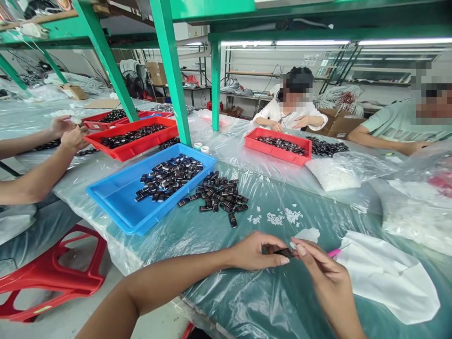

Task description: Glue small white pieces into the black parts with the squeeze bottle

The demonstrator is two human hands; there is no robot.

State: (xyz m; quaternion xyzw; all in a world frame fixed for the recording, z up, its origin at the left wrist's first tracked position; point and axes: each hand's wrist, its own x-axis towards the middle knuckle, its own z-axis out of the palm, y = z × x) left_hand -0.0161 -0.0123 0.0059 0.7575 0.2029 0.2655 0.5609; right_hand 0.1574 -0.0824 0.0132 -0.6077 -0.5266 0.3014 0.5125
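My left hand [263, 251] grips a small black plastic casing [284, 253] between thumb and fingers, above the plastic-covered table. Close against the casing, my right hand [323, 268] pinches a small whitish piece [293, 245], partly hidden by the fingertips. Just beyond the right hand lies a pink-handled tool [334, 253], its thin tip over a white sheet [388, 278]. A smaller whitish scrap [308, 235] rests behind the fingers. Ahead are little heaps of tiny white parts [275, 218] and a loose pile of black casings [222, 194].
A blue tray [116, 207] of black casings stands left, near green posts [173, 70]. Red trays [278, 146] and bags of white parts [335, 173] sit farther back. Co-workers sit around the table; one's hands [72, 134] are at left. A red stool [60, 273] stands below.
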